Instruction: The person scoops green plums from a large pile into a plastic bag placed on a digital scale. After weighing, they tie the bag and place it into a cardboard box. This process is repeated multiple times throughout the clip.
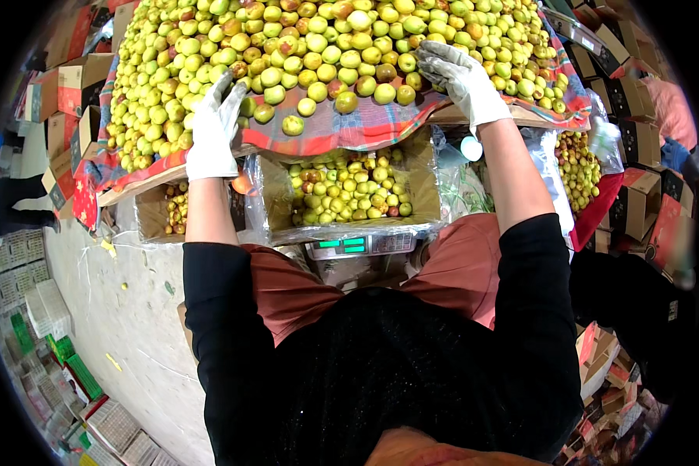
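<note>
A large heap of green and reddish-brown jujube-like fruits [326, 55] covers a table draped with a plaid cloth [349, 125]. My left hand [216, 125], in a white and grey glove, rests at the heap's near left part, fingers apart, beside a few fruits. At the right, my gloved right hand [457, 81] lies against the near side of the heap, palm turned inward; its fingertips touch or nearly touch fruits. Neither glove is closed round a fruit. Below the cloth's edge, between my forearms, stands a plastic-lined cardboard box [425, 175] partly filled with the same kind of fruit.
A digital scale [361, 244] sits under the lined box. Another fruit box [151, 215] stands left, and a red-edged container [597, 215] of browner fruit right. Cardboard boxes [635, 204] are stacked at both sides. Other people are partly visible at the left and right edges.
</note>
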Demonstrator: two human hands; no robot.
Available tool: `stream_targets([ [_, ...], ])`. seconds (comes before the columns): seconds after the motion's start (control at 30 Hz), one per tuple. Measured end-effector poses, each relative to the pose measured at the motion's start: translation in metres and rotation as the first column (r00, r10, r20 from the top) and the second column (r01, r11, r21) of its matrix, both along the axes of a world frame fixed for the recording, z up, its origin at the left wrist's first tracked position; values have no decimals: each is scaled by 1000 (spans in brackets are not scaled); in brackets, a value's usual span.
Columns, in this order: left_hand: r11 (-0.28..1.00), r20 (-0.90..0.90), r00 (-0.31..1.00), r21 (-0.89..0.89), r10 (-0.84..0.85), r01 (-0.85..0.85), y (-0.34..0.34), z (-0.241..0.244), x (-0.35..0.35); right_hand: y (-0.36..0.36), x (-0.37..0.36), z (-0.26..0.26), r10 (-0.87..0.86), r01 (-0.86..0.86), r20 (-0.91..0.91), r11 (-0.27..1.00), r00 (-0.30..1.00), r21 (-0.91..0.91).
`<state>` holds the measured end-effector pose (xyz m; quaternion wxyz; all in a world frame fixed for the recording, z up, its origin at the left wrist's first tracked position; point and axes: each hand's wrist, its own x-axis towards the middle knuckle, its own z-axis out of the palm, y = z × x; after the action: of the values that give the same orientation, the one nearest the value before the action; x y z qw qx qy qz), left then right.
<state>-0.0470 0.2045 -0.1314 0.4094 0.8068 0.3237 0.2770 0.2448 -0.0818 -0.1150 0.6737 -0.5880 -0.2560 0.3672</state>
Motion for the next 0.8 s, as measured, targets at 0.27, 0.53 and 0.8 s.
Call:
stream_targets([
  [0.27, 944, -196, 972, 276, -131, 183, -18, 0, 29, 17, -40, 26, -15, 45, 166, 982, 986, -182],
  [0.53, 981, -77, 985, -125, -158, 147, -48, 19, 45, 39, -61, 18, 84, -2, 259, 953, 962, -302],
  [0.8, 904, -41, 951, -325, -308, 278, -87, 40, 46, 42, -88, 16, 217, -173, 209, 963, 954, -209],
])
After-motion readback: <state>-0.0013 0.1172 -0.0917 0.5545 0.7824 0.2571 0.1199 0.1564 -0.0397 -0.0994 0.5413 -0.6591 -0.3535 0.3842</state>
